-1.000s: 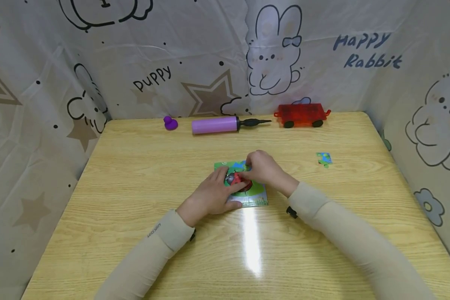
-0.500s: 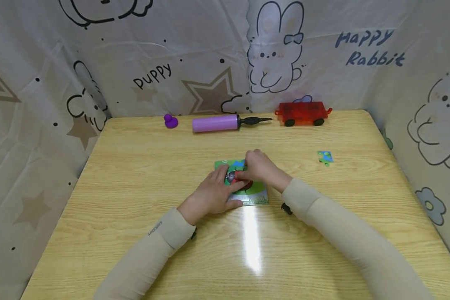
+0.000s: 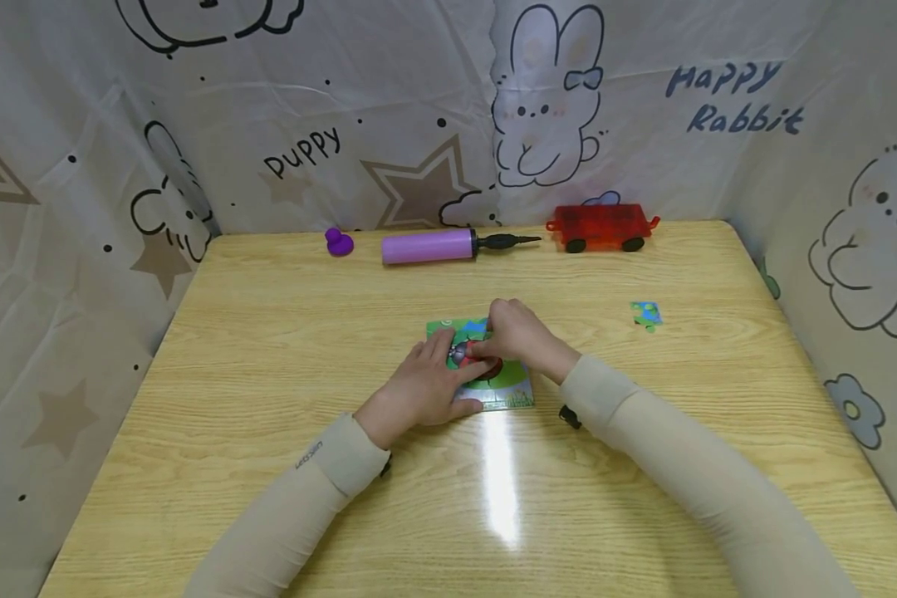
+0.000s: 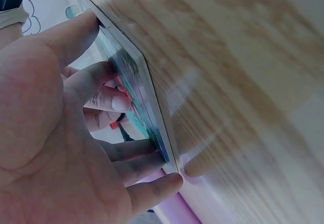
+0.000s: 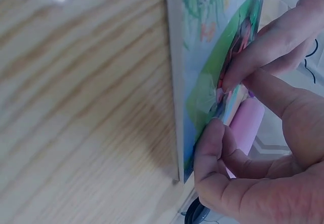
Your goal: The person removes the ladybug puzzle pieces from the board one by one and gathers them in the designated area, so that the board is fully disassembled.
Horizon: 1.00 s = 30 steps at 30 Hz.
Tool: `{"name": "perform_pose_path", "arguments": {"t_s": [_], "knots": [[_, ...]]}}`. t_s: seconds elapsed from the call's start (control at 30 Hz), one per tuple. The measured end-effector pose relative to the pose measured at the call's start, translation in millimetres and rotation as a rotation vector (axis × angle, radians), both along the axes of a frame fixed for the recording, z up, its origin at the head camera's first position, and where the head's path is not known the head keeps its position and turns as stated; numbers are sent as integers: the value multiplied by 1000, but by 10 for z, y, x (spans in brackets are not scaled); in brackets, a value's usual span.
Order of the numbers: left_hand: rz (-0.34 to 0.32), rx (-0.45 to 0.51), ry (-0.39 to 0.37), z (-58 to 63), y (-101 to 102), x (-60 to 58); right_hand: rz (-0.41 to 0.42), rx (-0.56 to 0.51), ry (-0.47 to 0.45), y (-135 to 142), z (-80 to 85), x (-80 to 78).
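A small square jigsaw puzzle [image 3: 512,389] with a ladybug picture on green lies flat at mid-table. My left hand [image 3: 422,384] rests on its left side with the fingers spread; in the left wrist view, the fingertips [image 4: 147,148] press on its face and edge. Over the upper right part is my right hand [image 3: 525,334], fingers curled, thumb and forefinger pinching a puzzle piece at the board. That piece is mostly hidden by the fingers [image 5: 208,143]. A loose blue and green puzzle piece [image 3: 647,314] lies apart to the right.
Along the table's back edge stand a small purple object [image 3: 340,243], a pink hand pump [image 3: 428,247] with a black nozzle, and a red translucent toy wagon [image 3: 602,227] on black wheels. A printed curtain [image 3: 291,100] hangs behind and at both sides.
My right hand has shifted slightly left, closer in over the puzzle, then stayed there. My left hand keeps its place, and the loose piece has not moved.
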<state>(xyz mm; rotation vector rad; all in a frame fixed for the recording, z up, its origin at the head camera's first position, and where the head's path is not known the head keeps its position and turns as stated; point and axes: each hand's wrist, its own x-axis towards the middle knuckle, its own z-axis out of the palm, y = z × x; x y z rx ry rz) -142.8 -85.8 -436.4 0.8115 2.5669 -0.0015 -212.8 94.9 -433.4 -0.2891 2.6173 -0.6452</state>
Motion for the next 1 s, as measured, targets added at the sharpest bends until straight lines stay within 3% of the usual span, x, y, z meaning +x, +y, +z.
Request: {"name": "perform_pose_path", "arguments": {"t_s": [0.33, 0.57, 0.73, 1.0], "knots": [[1, -5, 6, 22, 18, 0, -46, -92, 45, 31, -49, 36], [9, -13, -5, 15, 25, -6, 12, -168, 125, 87, -65, 57], [9, -21, 7, 1, 30, -13, 14, -270, 127, 131, -73, 63], [6, -12, 12, 10, 39, -9, 74, -313, 132, 142, -51, 88]]}}
